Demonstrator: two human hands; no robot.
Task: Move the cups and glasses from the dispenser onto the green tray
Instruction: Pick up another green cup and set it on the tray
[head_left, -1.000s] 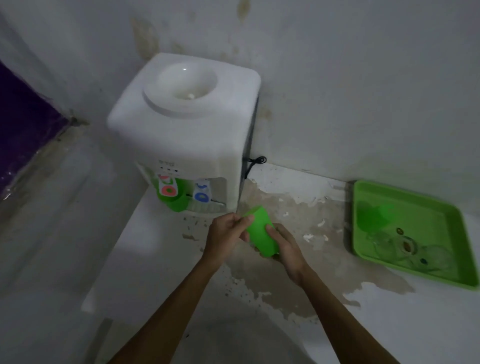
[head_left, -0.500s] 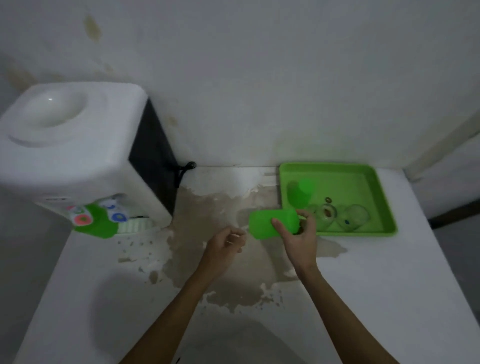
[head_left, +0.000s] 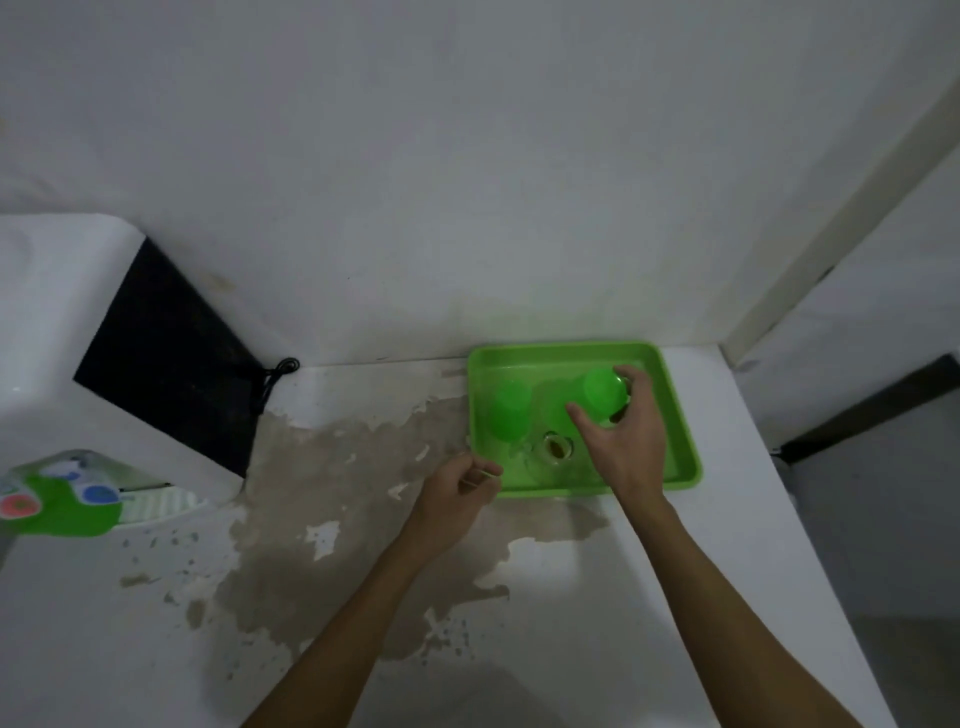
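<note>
- The right hand (head_left: 626, 441) has carried the green cup (head_left: 604, 391) from above the worktop (head_left: 675, 571) to over the tray (head_left: 680, 415), still gripping it.
- Left hand (head_left: 457, 488) let go earlier; it is loosely curled, empty.
- Another cup (head_left: 36, 512) waits at the dispenser (head_left: 47, 332).

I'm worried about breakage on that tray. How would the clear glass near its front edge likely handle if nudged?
The clear drinking glass looks like real glass, so probably rigid, fragile and heavier than the green plastic cup in the right hand. Beside it on the green plastic tray, a knock might chip it.
</note>
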